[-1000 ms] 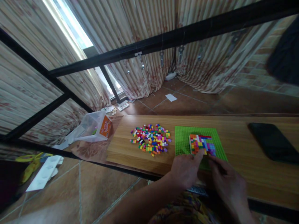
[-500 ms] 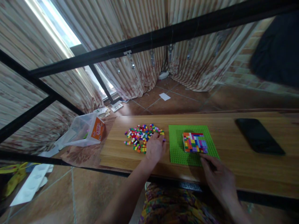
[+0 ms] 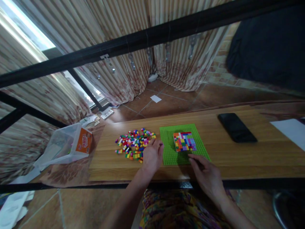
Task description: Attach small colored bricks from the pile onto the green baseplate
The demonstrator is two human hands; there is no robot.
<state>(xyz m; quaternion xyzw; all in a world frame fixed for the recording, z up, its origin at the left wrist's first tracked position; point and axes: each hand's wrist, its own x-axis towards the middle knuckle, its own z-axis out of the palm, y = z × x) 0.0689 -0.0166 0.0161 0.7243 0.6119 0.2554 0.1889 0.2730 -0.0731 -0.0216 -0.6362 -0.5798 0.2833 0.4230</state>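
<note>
Brick block (image 3: 184, 142): on green baseplate (image 3: 168, 153), three o'clock of loose bricks (image 3: 134, 142).
Left hand (image 3: 152, 156): four o'clock of loose bricks; whether gripping one, I cannot tell.
Right hand (image 3: 209, 175): five o'clock of brick block; grip unclear to me.
Loose bricks: probably best pinched singly, by opposite sides.

Head-worn view, forward and down

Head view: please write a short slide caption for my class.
Left hand near the loose bricks, right hand by the green baseplate.
</note>
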